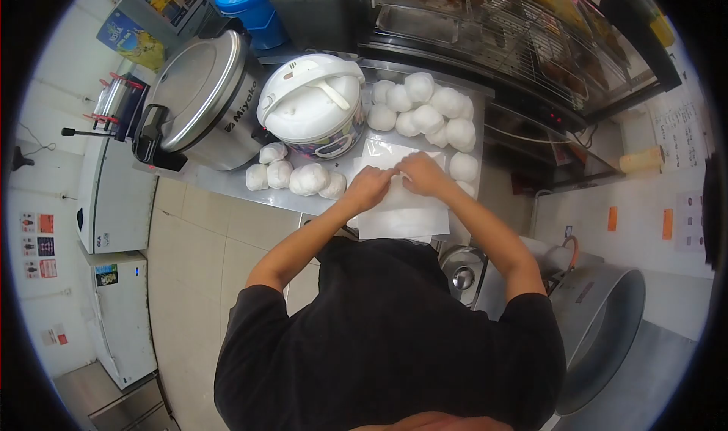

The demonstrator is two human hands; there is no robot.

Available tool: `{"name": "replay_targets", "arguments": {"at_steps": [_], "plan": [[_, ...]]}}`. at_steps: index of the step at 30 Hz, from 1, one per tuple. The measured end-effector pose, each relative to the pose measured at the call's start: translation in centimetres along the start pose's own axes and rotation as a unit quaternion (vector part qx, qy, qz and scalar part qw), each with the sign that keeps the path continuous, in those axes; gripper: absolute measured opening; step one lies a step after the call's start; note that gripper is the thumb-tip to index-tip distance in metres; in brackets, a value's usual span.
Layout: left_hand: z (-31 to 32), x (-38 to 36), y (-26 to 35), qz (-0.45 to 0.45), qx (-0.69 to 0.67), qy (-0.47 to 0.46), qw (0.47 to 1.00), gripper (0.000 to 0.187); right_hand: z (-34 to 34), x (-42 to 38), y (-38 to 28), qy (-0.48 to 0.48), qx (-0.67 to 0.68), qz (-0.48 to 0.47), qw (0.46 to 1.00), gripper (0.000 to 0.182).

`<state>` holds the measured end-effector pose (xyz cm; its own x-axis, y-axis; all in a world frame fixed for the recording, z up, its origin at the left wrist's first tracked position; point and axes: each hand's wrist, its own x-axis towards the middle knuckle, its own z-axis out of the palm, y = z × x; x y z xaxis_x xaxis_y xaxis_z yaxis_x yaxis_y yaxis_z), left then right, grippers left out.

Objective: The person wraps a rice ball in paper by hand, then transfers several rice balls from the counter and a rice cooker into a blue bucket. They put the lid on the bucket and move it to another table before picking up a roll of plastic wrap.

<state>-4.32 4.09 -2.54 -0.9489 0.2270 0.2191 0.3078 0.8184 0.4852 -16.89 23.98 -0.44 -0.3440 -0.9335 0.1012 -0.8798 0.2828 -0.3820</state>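
My left hand [370, 187] and my right hand [422, 175] nearly meet over white paper sheets [403, 222] at the table's front edge. The fingers of both hands are closed, pinching the top sheet near its middle. Whether anything lies under the fingertips is hidden. Beyond my right hand sits a pile of round white paper-wrapped bundles [427, 120]. More wrapped bundles [309, 179] lie in a small group left of my left hand.
A white rice cooker [312, 105] and a large steel Miyako cooker [201, 97] stand on the metal table [277, 197]. Behind is a glass food display case [500, 36]. A big metal pot [603, 332] is at my right, and a white freezer [121, 309] at far left.
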Motion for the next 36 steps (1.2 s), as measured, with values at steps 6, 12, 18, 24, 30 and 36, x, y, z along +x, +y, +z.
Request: {"name": "replay_targets", "arguments": {"at_steps": [6,12,18,24,30,36], "plan": [[-1.2,-1.2,2.4,-0.053,-0.068,0.003,0.996,0.043,2.0,-2.8,-0.7,0.135,0.014,-0.044,0.99,0.014],[0.2,-0.9,1.9,-0.018,-0.011,0.034,0.999,0.061,2.8,-3.6,-2.0,0.188,0.008,-0.05,0.981,0.017],[1.5,-1.4,1.4,-0.065,-0.034,-0.012,0.997,0.045,3.7,-4.5,-3.0,0.242,-0.019,-0.064,0.968,0.017],[3.1,-2.4,1.4,-0.079,-0.053,0.034,0.995,0.043,4.7,-5.6,-3.2,0.234,-0.068,-0.064,0.968,0.025],[4.3,-2.6,1.2,-0.094,-0.056,0.055,0.992,0.038,3.1,-5.7,-3.2,0.21,-0.043,-0.025,0.976,0.027],[4.1,-2.5,2.3,-0.124,-0.034,0.068,0.989,0.035,3.4,-6.2,-1.4,0.211,-0.075,-0.051,0.973,0.024]]}}
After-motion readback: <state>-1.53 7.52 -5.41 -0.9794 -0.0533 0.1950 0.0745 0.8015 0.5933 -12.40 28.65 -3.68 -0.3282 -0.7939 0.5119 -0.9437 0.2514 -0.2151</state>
